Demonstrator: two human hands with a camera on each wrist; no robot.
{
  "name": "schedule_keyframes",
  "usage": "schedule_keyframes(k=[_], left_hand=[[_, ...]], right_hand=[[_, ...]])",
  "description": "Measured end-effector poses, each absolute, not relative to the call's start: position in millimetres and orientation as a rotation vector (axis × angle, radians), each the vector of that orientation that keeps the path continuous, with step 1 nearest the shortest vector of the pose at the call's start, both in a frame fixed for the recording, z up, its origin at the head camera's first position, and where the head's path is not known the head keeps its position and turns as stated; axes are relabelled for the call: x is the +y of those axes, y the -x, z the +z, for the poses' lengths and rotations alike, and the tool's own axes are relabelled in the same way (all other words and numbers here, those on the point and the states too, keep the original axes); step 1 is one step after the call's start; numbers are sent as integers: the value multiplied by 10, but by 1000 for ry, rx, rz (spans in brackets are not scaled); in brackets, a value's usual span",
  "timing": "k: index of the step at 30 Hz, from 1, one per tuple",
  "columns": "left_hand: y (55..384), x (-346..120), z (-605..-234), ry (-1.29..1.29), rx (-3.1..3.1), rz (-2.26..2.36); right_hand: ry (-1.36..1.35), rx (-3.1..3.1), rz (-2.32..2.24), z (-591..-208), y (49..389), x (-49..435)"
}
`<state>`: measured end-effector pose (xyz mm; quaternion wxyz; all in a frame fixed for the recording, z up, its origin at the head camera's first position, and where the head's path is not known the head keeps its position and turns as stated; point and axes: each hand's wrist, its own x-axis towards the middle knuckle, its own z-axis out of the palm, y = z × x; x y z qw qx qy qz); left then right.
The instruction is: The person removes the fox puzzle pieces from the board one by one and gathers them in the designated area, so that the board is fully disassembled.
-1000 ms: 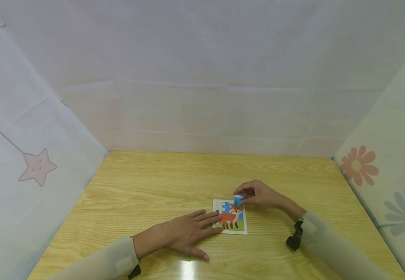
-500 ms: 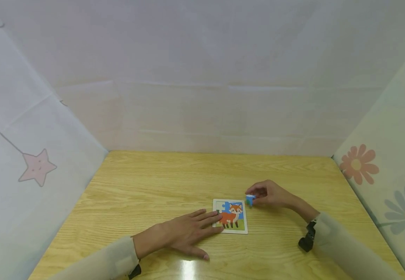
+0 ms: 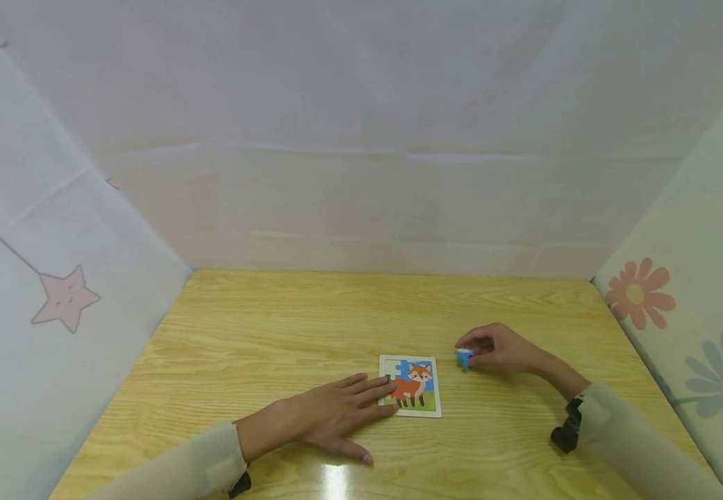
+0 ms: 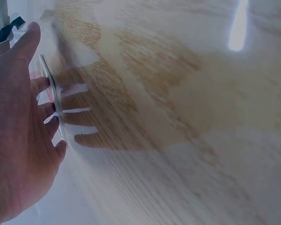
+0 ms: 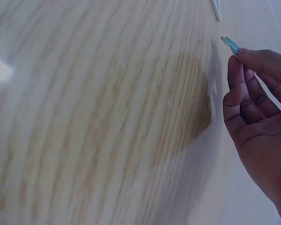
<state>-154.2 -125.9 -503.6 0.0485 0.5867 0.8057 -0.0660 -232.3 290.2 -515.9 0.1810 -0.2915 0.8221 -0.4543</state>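
Observation:
A fox jigsaw puzzle (image 3: 420,378) lies in a white-edged square tray (image 3: 420,414), with a bare pale slot at its upper left. My left hand (image 3: 336,413) rests flat with spread fingers, the fingertips over the tray's left side. To the right of the tray, my right hand (image 3: 501,349) pinches a blue puzzle piece (image 3: 464,357) with some green on it. In the right wrist view the piece (image 5: 230,45) sits between thumb and forefinger, seen edge-on, while the other fingers curl below. The left wrist view shows the left fingers reaching over the tray's edge (image 4: 56,101).
The wooden table (image 3: 286,312) ends at a pale cloth wall (image 3: 361,201) at the back. Cloth side walls carry a pink star (image 3: 67,298) on the left and flowers (image 3: 639,295) on the right. Light glares off the table's front.
My right hand has drawn the blue puzzle piece away from the tray's upper right corner, out to the right, and the piece has turned a little. The left hand has stayed in place.

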Motion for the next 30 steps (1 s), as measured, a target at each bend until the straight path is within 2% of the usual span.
schedule_keyframes(k=[15, 30], left_hand=[[1534, -1260, -5013, -1802, 2457, -214], [1524, -1257, -5030, -1782, 2460, -207]], right_hand=[[830, 2347, -1219, -5161, 2311, 3060], [1007, 2493, -1116, -5177, 2306, 3025]])
